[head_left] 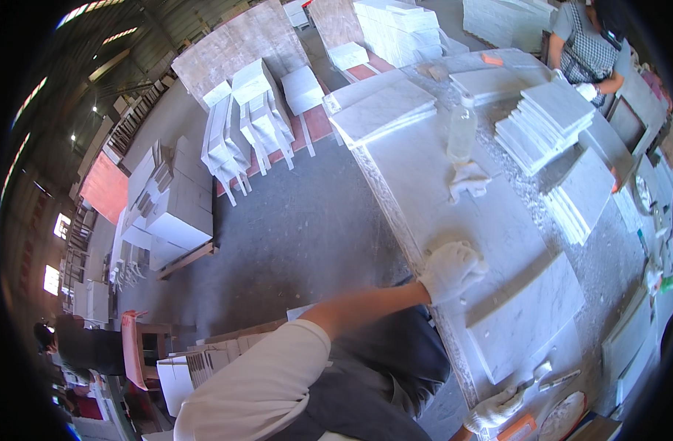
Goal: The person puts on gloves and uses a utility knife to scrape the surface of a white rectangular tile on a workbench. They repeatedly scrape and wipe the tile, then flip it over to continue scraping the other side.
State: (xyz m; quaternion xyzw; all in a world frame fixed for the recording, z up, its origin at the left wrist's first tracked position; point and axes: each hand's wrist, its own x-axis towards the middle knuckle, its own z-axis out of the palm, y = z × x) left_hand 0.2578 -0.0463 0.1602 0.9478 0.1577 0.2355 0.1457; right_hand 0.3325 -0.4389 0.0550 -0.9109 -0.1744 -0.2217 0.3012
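Observation:
My left hand (pixel 456 272), in a white glove, is closed in a fist on the pale worktable slab (pixel 417 195). Anything inside its fingers is hidden. Beside it, nearer me, lies a white marble tile (pixel 529 317) with grey veins. At the lower edge my right hand (pixel 497 409), also gloved, has its fingers bent together by a small whitish piece (pixel 540 371); what they grip cannot be made out. Close to that hand are a thin stick-like tool (pixel 559 380), an orange block (pixel 517 428) and a round dish of white material (pixel 563 416).
A clear plastic bottle (pixel 461 131) and a crumpled white cloth (pixel 469 181) stand beyond my left hand. Stacked tiles (pixel 546 121) lie to the right, near a co-worker (pixel 586 48) in white gloves. More slabs (pixel 178 202) stand on pallets on the grey floor (pixel 307 220).

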